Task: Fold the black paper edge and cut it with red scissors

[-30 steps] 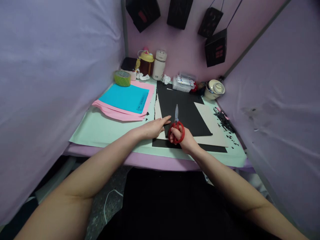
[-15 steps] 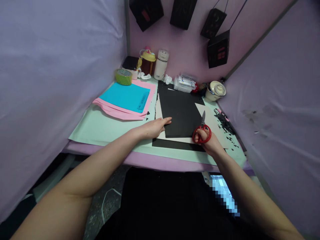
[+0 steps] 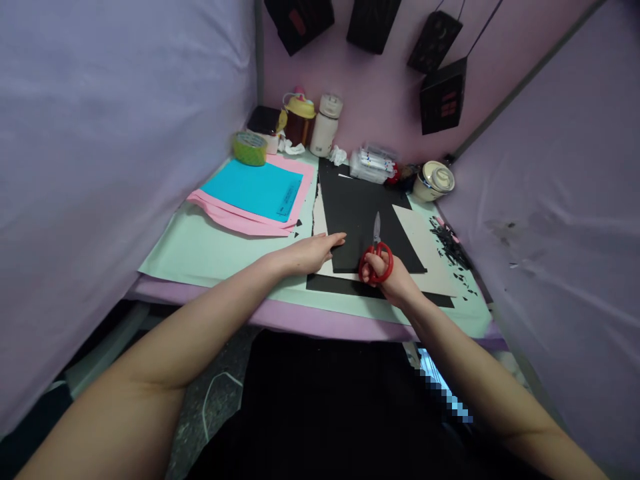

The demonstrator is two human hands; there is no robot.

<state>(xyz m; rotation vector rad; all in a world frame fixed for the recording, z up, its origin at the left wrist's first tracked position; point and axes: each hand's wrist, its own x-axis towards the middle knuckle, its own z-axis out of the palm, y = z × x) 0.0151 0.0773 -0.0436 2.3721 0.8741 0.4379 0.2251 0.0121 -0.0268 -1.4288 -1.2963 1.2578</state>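
My right hand [image 3: 387,279] grips red-handled scissors [image 3: 376,251], blades shut and pointing away from me over a black paper sheet [image 3: 356,212]. The black sheet lies on a cream sheet [image 3: 430,257], with a black strip [image 3: 345,285] below them near the table's front edge. My left hand [image 3: 313,253] rests flat on the black sheet's near left corner, fingers pointing right, holding nothing.
A cyan sheet [image 3: 255,189] on pink paper [image 3: 240,220] lies at the left. A green tape roll [image 3: 249,147], bottles [image 3: 325,125], a marker box [image 3: 373,165] and a lidded cup [image 3: 434,180] stand at the back. Black paper scraps [image 3: 447,243] litter the right. Black paper lanterns [image 3: 440,93] hang above.
My right hand swung the scissors out to the right edge of the black sheet, then back left toward its middle. My left hand stayed put.
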